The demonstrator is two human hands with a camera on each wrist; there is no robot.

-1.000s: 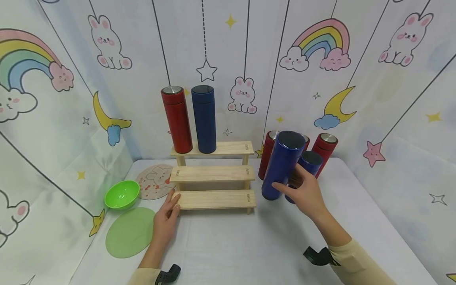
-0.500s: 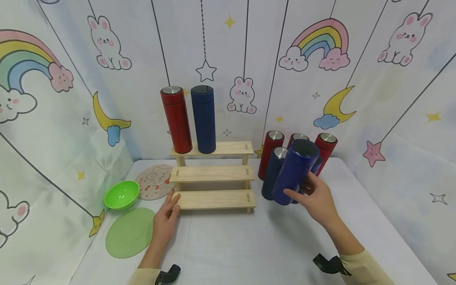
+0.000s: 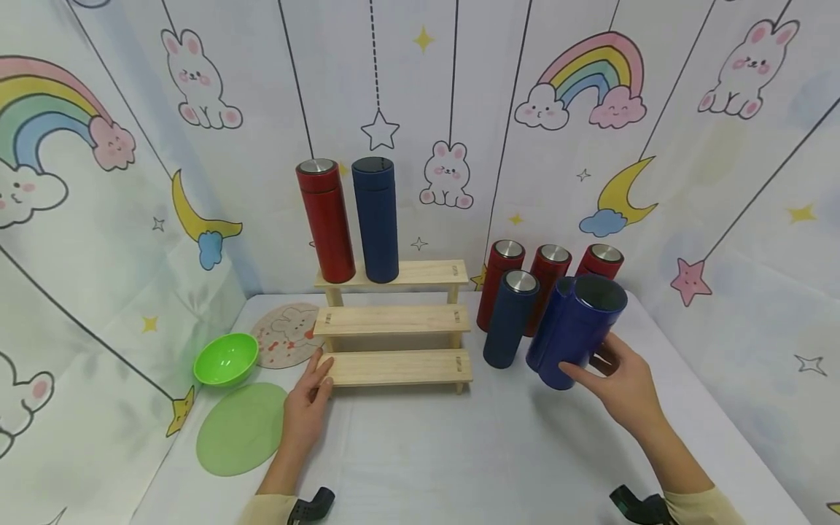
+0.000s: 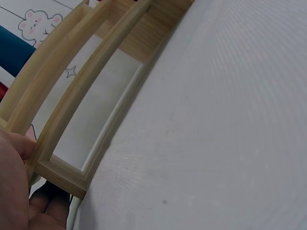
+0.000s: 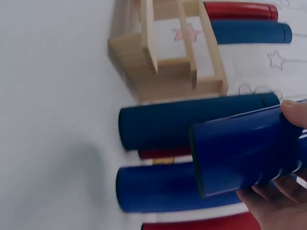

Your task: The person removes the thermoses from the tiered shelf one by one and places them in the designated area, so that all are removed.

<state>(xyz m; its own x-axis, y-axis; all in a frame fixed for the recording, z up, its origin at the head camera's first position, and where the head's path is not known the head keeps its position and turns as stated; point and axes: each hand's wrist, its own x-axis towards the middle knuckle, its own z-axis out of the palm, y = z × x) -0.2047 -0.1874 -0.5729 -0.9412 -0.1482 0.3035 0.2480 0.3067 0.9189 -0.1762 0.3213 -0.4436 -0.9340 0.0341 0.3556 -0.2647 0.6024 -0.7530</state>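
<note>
Right hand point(image 3: 622, 390) grasps a tilted blue bottle point(image 3: 582, 332); left hand point(image 3: 305, 405) holds the wooden stand point(image 3: 400, 367) by its lower left end

A plain, glossy deep-blue flask point(image 3: 586, 324) is in the right fingers point(image 3: 580, 374); left of them, a navy flask point(image 3: 509, 322) has a silver lid point(image 3: 521, 282). By the left fingers point(image 3: 308, 370), the tiered shelf point(image 3: 390, 321) is pale wood, the mat point(image 3: 240, 432) plain green. Beyond both, rainbows point(image 3: 33, 80) and rabbits point(image 3: 199, 79) pattern the white backdrop point(image 3: 705, 175).
</note>
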